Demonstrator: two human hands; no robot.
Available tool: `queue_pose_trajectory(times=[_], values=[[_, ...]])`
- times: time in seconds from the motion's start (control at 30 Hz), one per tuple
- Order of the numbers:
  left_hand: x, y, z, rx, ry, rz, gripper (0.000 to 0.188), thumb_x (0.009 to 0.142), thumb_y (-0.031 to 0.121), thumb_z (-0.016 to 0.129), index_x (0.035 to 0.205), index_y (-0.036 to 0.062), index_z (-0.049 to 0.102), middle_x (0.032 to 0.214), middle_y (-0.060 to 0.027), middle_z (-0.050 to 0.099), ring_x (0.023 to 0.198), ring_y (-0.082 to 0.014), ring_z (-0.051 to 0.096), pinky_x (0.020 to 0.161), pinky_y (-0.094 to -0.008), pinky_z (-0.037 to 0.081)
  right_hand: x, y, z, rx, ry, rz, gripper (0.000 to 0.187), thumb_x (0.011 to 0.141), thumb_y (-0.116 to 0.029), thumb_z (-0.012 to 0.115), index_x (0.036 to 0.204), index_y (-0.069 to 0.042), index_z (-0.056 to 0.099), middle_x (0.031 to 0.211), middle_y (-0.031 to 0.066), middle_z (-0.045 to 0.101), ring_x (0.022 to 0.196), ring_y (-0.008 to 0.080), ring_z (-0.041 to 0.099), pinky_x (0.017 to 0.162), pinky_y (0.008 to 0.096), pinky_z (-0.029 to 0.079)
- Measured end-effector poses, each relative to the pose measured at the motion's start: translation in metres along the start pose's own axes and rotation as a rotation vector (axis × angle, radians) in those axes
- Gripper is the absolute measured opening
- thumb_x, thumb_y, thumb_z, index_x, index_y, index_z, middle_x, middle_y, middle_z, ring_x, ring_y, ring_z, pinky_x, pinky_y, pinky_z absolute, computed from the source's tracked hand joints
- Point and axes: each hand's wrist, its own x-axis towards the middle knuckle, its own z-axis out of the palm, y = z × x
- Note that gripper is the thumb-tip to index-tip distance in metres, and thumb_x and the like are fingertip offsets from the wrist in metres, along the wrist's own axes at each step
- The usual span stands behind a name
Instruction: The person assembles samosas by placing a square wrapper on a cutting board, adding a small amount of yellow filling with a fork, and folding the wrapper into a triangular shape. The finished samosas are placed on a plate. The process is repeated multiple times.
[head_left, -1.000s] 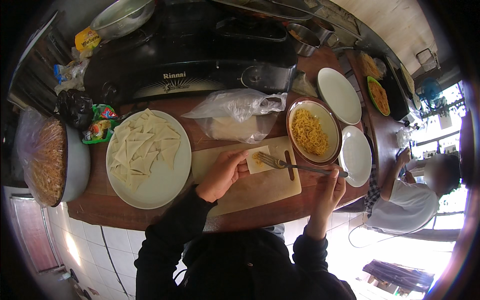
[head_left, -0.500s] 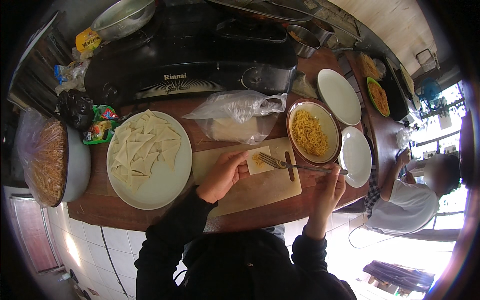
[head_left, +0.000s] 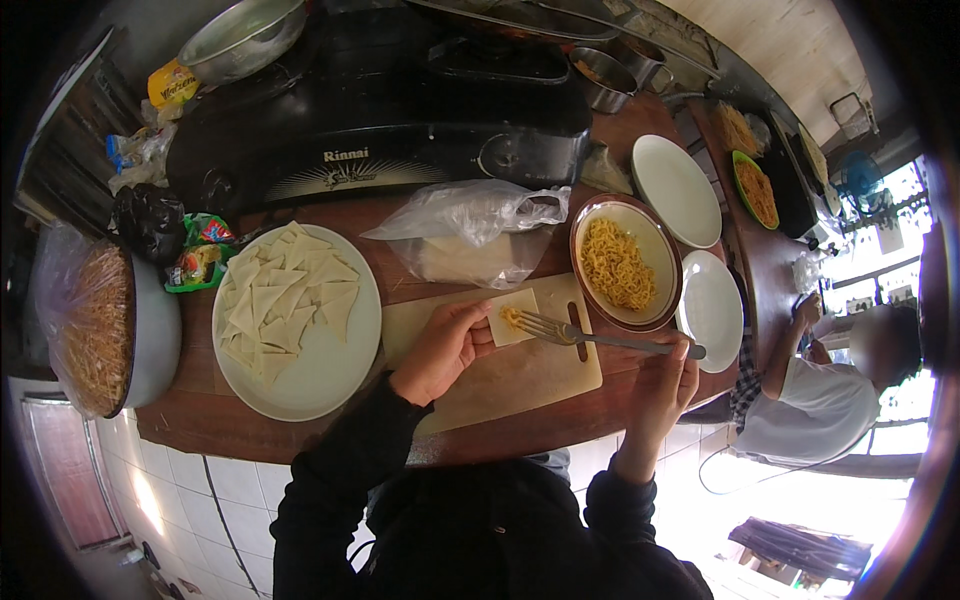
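My left hand [head_left: 447, 347] pinches the edge of a square dough wrapper [head_left: 517, 331] above a cream cutting board [head_left: 480, 385]. A little noodle filling [head_left: 511, 318] lies on the wrapper, and the tines of a fork [head_left: 640, 344] touch it. Closed round the fork's handle is my right hand [head_left: 664, 385], to the right of the board. Behind it stands a brown-rimmed bowl [head_left: 581, 285] holding yellow noodles [head_left: 617, 265]. To the left, a white plate [head_left: 315, 395] carries several folded triangular dough pieces [head_left: 290, 290].
A clear plastic bag [head_left: 470, 245] with wrappers lies behind the board, before a black gas stove [head_left: 390, 110]. Two white plates [head_left: 677, 190] [head_left: 712, 315] stand at the right. A large pot [head_left: 160, 335] with a bagged snack is far left. Another person [head_left: 810, 395] sits at right.
The fork has turned slightly in my right hand, its tines now lying flatter over the filling. My left hand still holds the wrapper in nearly the same place.
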Motion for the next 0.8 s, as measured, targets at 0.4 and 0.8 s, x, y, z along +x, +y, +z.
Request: queue_pose_trajectory(times=[0.4, 0.8], values=[[-0.002, 0.002, 0.002, 0.085, -0.025, -0.032, 0.031, 0.092, 0.021, 0.048, 0.108, -0.0041, 0.055, 0.104, -0.0113, 0.063, 0.093, -0.0174, 0.062, 0.081, -0.0293, 0.05, 0.012, 0.002, -0.012, -0.073, -0.256, -0.085, 0.019, 0.095, -0.017, 0.047, 0.098, 0.0, 0.053, 0.091, 0.0036, 0.053, 0.075, 0.0073, 0.045, 0.069, 0.0209, 0.038], [-0.003, 0.002, 0.001, 0.088, -0.012, -0.05, 0.03, 0.092, 0.021, 0.049, 0.108, -0.0034, 0.056, 0.101, -0.0109, 0.063, 0.091, -0.017, 0.063, 0.078, -0.0285, 0.051, 0.011, 0.002, -0.001, 0.023, -0.161, -0.02, 0.016, 0.096, -0.015, 0.045, 0.099, -0.001, 0.051, 0.09, 0.0028, 0.053, 0.074, 0.0068, 0.045, 0.066, 0.0201, 0.037]])
